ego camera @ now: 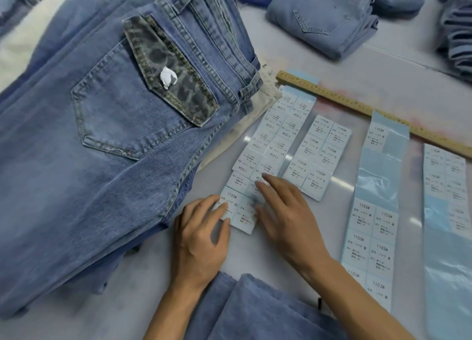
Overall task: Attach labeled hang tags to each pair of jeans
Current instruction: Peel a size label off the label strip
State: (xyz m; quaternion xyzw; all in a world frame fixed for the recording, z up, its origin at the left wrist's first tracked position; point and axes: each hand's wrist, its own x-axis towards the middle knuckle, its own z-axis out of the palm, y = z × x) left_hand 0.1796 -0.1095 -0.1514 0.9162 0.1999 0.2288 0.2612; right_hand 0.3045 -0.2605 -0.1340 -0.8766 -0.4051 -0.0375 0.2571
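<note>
Blocked on the left by a tall stack of jeans (107,135) reaching right to the XS label sheet (265,145). Open bench (143,304) between that stack and the denim at the near edge (255,311), wide enough for the left hand (201,237) now lying there. Narrow bare lanes between the label strips (370,227) (glossy, perhaps film-covered). Fenced at the back by a wooden ruler (357,103); beyond it, clear bench up to folded jeans (321,20).
</note>
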